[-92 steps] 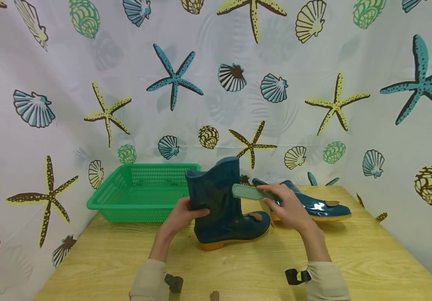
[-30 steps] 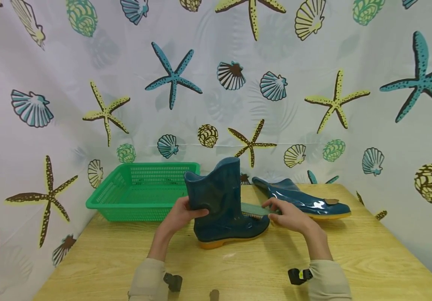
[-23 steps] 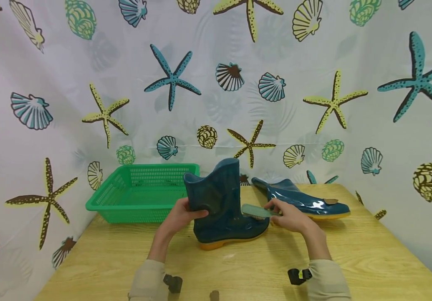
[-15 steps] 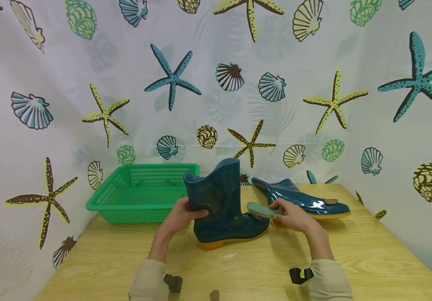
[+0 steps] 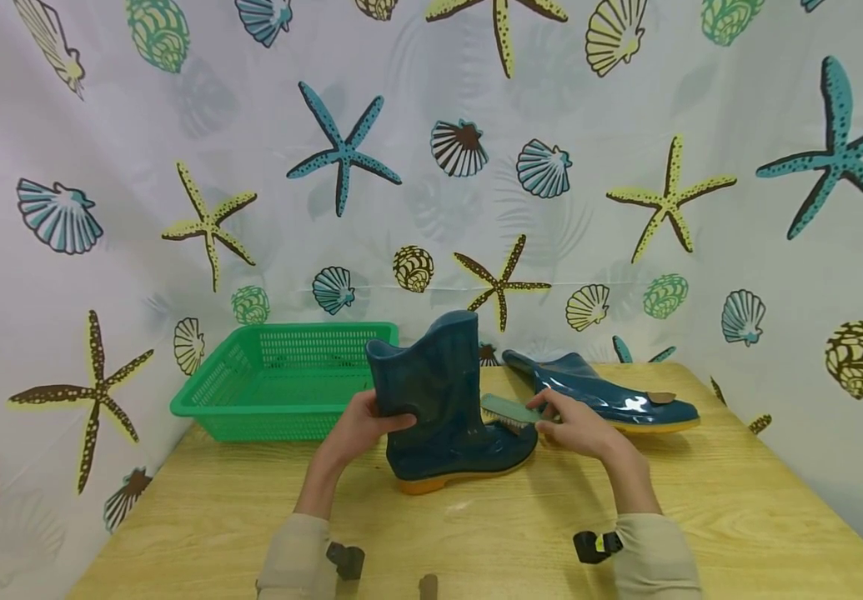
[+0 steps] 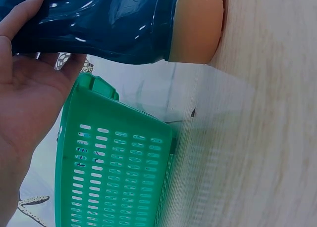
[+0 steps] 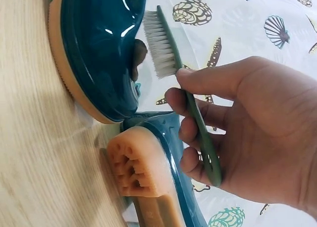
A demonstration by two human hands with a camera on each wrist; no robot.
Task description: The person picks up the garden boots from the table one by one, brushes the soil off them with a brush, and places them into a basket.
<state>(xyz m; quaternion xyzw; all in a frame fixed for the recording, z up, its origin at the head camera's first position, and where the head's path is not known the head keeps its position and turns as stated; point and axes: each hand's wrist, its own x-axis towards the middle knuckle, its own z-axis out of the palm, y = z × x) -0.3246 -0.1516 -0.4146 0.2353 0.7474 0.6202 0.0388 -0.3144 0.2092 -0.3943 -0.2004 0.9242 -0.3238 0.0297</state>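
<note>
A dark blue rubber boot (image 5: 439,400) with a tan sole stands upright on the table, toe to the right. My left hand (image 5: 363,427) grips its shaft from the left, thumb on the near side and the other fingers behind. In the left wrist view the boot's heel (image 6: 197,26) rests on the wood. My right hand (image 5: 575,425) holds a green-handled brush (image 7: 171,44) by its handle, between thumb and fingers. Its pale bristles face the boot's instep, close to a brown patch (image 7: 140,54) on the toe. Whether the bristles touch the boot I cannot tell.
A second blue boot (image 5: 589,387) lies behind my right hand, with a brown patch (image 5: 660,397) on its toe. At the back left stands a green plastic basket (image 5: 273,423). A patterned curtain (image 5: 431,208) borders the wooden table (image 5: 476,542).
The brush has gone from the boot's shaft down to the instep. Over the last second it shifts a little back and forth there, now slightly left. The left hand and boot stay put.
</note>
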